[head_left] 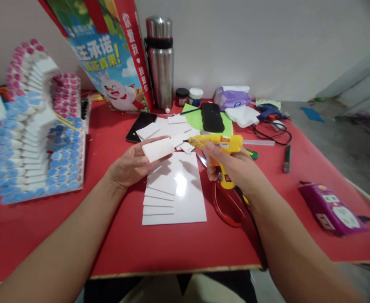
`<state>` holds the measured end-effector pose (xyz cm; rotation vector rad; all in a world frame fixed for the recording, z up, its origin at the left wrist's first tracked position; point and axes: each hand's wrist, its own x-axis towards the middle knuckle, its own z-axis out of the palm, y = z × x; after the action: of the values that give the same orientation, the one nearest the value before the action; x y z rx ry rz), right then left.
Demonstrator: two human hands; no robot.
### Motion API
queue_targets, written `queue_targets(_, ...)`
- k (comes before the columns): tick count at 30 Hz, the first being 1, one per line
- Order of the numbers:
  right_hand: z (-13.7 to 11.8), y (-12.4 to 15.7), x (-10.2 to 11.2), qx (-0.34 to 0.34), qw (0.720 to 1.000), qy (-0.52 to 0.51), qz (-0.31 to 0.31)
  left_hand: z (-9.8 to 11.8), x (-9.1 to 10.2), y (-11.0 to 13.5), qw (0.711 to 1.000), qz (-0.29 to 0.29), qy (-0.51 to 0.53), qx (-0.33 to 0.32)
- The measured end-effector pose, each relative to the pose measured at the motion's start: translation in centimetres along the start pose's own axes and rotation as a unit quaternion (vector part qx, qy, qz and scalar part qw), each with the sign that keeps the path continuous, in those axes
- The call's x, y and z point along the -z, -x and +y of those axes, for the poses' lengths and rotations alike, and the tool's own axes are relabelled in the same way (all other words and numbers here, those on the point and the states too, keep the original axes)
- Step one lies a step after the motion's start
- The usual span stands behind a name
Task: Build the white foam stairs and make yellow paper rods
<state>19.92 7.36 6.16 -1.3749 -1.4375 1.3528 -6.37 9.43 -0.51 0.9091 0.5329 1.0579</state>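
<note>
My left hand [130, 164] holds a small white rectangular board piece [158, 149], tilted up, above the table. In my right hand [227, 162] is a yellow hot glue gun [215, 141], its nozzle pointing left, close to the piece's right edge. Below lies a larger white board [188, 202] with several narrow white strips [158, 203] stacked stepwise along its left side. More white offcuts [177, 120] lie in a loose pile behind. Red-handled scissors [224, 208] rest under my right hand, partly hidden by it.
At left stands a model [40, 139] of blue and pink rolls with white steps. Behind are a printed box [109, 59], a steel flask [161, 67], paint jars [195, 97] and phones [212, 117]. A cutter [286, 159] and a purple power strip [333, 210] lie right.
</note>
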Motion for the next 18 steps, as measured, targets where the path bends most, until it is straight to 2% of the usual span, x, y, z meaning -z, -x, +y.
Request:
queue_targets(4,0.2,1.6,2.2,0.000,0.999,0.039,0.014,-0.1,0.1,0.0,1.000,-0.024,0.007,0.000)
queue_targets(9,3.0,5.6,7.4,-0.021,0.974,0.160,0.157,0.1,-0.2,-0.1,1.000,-0.029,0.005,0.000)
queue_targets(11,4.4,6.9,9.4,-0.035,0.954,0.191,0.228,0.2,-0.4,-0.1,1.000,-0.022,0.008,-0.009)
queue_targets(14,6.1,8.3,11.4,-0.065,0.909,0.240,0.335,0.3,-0.5,0.0,1.000,-0.016,0.014,-0.020)
queue_targets(16,7.0,8.9,12.0,-0.090,0.888,0.256,0.371,0.3,-0.6,0.1,1.000,-0.008,0.015,-0.026)
queue_targets(18,7.7,9.2,12.1,-0.106,0.880,0.269,0.376,0.3,-0.7,0.2,0.999,0.002,0.012,-0.030)
